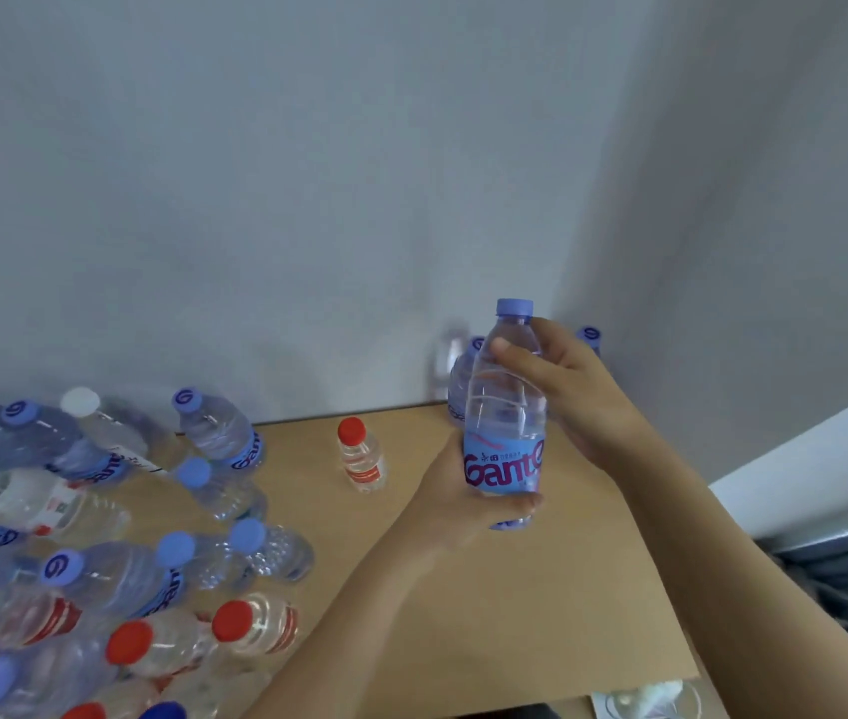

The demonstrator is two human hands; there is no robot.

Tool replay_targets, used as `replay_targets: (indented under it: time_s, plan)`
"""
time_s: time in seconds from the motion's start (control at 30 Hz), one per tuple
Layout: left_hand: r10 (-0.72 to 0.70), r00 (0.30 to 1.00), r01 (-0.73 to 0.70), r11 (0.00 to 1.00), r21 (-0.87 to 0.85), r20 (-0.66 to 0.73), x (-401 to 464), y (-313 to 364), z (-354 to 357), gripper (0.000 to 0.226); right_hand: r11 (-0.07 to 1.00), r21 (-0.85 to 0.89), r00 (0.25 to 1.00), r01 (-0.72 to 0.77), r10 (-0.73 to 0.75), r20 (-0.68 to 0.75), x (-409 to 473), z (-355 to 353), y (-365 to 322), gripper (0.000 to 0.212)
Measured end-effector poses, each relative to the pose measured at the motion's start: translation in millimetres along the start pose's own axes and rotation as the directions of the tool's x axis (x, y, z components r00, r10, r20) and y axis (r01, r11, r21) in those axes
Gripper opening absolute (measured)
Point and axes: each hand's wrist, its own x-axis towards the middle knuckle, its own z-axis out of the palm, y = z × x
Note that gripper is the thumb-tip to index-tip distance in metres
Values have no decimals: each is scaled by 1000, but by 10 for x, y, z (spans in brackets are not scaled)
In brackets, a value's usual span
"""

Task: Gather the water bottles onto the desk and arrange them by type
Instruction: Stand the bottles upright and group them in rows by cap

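Both hands on one blue-cap bottle [505, 407], held upright above the desk [489, 589] nr its back right corner. Left hand [468, 503] wrapped round the bottom, fingers curled under the blue label. Right hand [567, 386] grips the upper body just below the cap, thumb across the front. Two more blue-cap btls [460, 378] stand behind it at the back edge by the wall. Small red-cap bottle [362, 456] upright nr back edge, mid-desk, apart from the rest. Mixed pile of bottles [100, 552] w/ blue, red, white caps crowds the desk's left side.
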Motion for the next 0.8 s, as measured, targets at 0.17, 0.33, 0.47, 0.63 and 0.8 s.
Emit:
replay_targets:
  time_s: [0.17, 0.33, 0.47, 0.63, 0.8]
  plan:
    - [-32, 999, 33, 999, -17, 30, 386, -332, 352, 46, 998, -44, 998, -55, 56, 30, 22, -480, 393, 28]
    - [-128, 987, 133, 990, 44, -99, 745, -798, 621, 67, 989, -106, 995, -102, 102, -4, 49, -791, 770, 21]
    - [-138, 982, 148, 986, 79, -127, 971, -1030, 792, 75, 974, -152, 985, -170, 170, -13, 61, -980, 978, 27]
    - [-137, 982, 150, 984, 95, -127, 1179, -1263, 957, 73, 965, -177, 981, -192, 189, -38, 63, -1134, 1198, 28]
    - [-86, 977, 111, 986, 123, -193, 1344, -1423, 1103, 68, 954, -239, 983, -184, 176, -54, 44, -1219, 1367, 36]
